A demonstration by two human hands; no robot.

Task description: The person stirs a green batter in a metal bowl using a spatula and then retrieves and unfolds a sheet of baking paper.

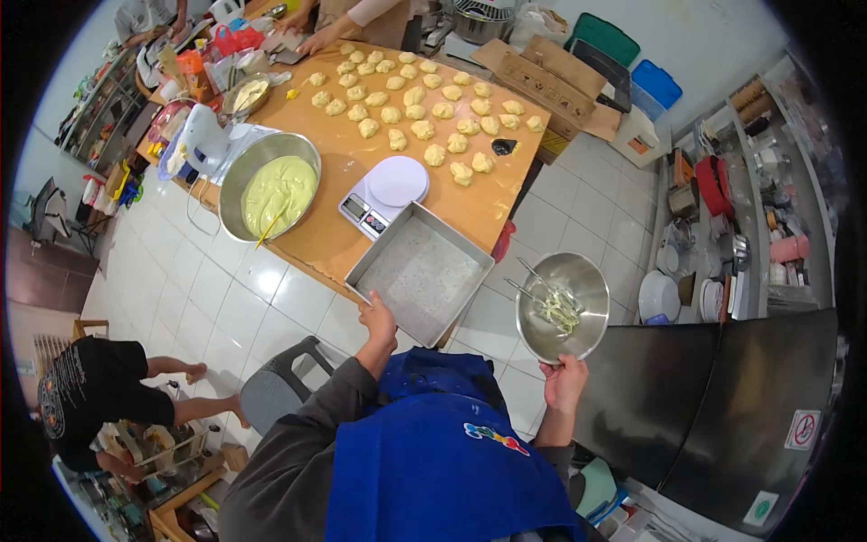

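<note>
Table (325, 221) stretches ahead of you, a square baking pan (420, 271) over its near right corner. Your left hand (379, 327) grips the pan's near left wall. Toward the left of the near edge stands a large steel bowl (237, 188) of pale green batter (287, 181). Your right hand (564, 384) holds a smaller mixing bowl (589, 278) by its near rim, out past the table's right edge. Inside lie two beaters (560, 312), batter-smeared, stems poking over the rim. The step in hand looks like managing both vessels at once; the next move probably calls for keeping that bowl level, lest the loose beaters slide.

You can't tell whether the pan rests on the table or hangs clear. It hides the near corner of the digital kitchen scale (397, 183); your fingertips beneath the bowl are out of sight, and batter buries the head of the yellow-handled tool (268, 233).
</note>
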